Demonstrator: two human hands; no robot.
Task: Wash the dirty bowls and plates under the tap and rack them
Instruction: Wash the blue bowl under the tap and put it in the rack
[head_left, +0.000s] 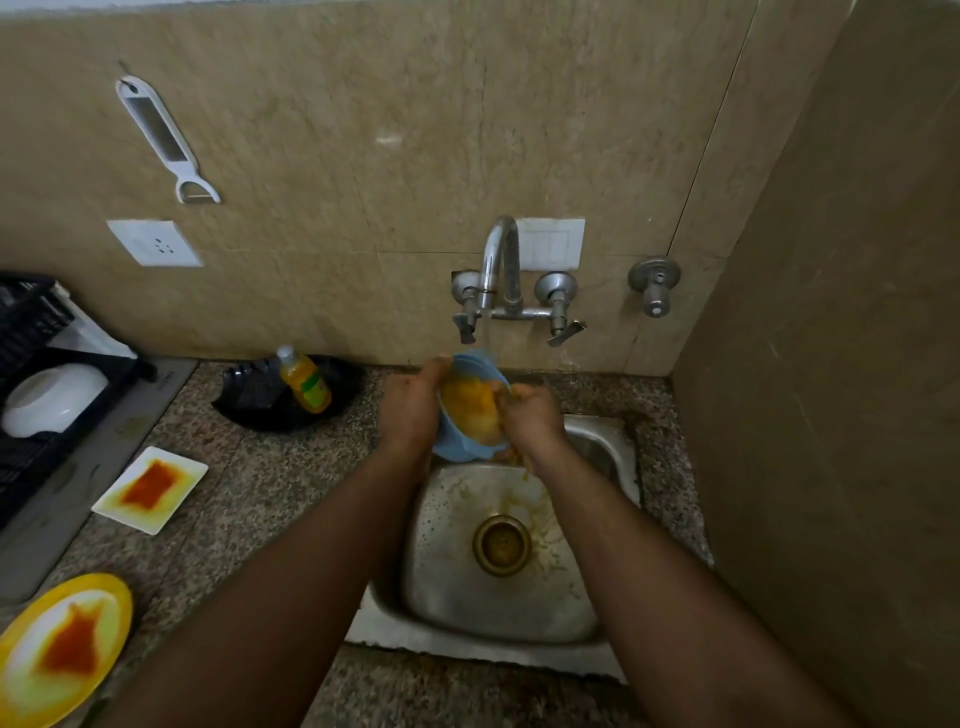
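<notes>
Fingers (506, 397) of the right hand (532, 423) curl into the blue bowl (457, 447), rubbing its yellow residue, while the left hand (410, 410) wraps the bowl's outer wall and holds it tilted over the sink (467, 597), below the tap (501, 260). Good practice would be to turn the bowl under the spout so every part gets scrubbed. Beyond, the yellow plate (21, 670) and white square plate (182, 462) wait dirty on the counter; a white bowl (52, 397) sits in the black rack (26, 457).

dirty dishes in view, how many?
3. Blue bowl held over the sink by both hands; square white plate on the counter left of the sink; yellow plate at bottom left. More may lie out of frame.
</notes>
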